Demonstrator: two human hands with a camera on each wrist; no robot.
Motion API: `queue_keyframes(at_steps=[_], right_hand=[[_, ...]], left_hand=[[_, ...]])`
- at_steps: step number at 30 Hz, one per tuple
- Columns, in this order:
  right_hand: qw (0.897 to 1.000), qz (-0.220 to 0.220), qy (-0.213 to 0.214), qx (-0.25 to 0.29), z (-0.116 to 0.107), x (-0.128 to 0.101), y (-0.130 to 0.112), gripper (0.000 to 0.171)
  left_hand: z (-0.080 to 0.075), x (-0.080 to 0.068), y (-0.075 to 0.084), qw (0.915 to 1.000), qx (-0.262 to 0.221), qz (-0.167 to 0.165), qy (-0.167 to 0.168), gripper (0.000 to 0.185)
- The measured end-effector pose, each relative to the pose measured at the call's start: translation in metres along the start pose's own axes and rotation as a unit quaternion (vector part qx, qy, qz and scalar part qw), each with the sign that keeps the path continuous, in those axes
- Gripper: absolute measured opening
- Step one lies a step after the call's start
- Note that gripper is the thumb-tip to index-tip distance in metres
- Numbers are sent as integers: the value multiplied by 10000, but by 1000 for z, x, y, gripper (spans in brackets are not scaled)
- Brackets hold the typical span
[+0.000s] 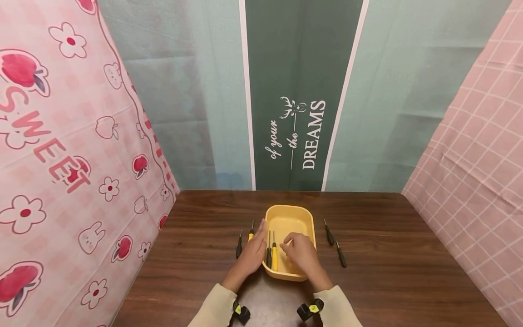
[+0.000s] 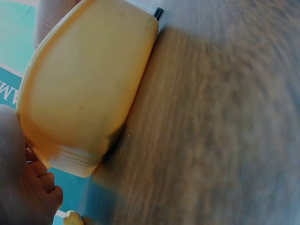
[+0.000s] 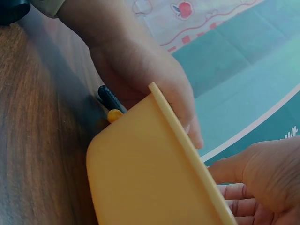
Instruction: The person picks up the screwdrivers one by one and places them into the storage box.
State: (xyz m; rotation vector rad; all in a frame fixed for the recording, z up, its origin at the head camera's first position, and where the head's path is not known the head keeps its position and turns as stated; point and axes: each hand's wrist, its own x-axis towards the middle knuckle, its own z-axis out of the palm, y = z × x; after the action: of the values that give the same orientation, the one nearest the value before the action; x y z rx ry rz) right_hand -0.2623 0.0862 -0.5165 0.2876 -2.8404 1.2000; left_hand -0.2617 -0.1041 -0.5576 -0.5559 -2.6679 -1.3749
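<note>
- Two screwdrivers, one black (image 1: 268, 254) and one yellow (image 1: 275, 255), lie inside the yellow tub (image 1: 304, 217) at mid-counter (image 1: 388, 281).
- Left hand (image 1: 252, 250): fingers straight, resting against the tub's left wall.
- Right hand (image 1: 300, 250): over the tub, fingers loosely curled, holding nothing.
- Four screwdrivers lie outside: black (image 1: 239, 245), yellow-handled (image 1: 251, 230), black pair (image 1: 328, 233) (image 1: 341, 254).

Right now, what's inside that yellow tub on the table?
Two screwdrivers lie along the left side of the yellow tub: a black-handled screwdriver and a yellow-handled screwdriver. The right hand reaches in and covers the floor beneath it, so anything there is hidden.
</note>
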Motion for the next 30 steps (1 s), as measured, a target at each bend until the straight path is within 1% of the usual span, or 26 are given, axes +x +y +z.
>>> queue_keyframes(at_steps=[2,9,15,20,27,30], right_hand=[[10000,-35,29,21,-2,0,0,11],[9999,55,44,111,-9,-2,-2,11],[9997,1,236,97,-16,-2,-3,9],[9991,-31,423,57,-21,-3,0,9],[9988,96,480,-3,-27,-4,1,9],[9985,117,531,-118,-30,-5,1,10]], left_hand=[[0,0,0,10000,-14,7,0,54],[0,0,-1,10000,-39,-24,2,54],[1,0,-1,10000,-10,-55,11,54],[0,0,-1,10000,20,9,8,54],[0,0,0,9999,-7,152,36,54],[0,1,0,9999,-10,134,17,54]])
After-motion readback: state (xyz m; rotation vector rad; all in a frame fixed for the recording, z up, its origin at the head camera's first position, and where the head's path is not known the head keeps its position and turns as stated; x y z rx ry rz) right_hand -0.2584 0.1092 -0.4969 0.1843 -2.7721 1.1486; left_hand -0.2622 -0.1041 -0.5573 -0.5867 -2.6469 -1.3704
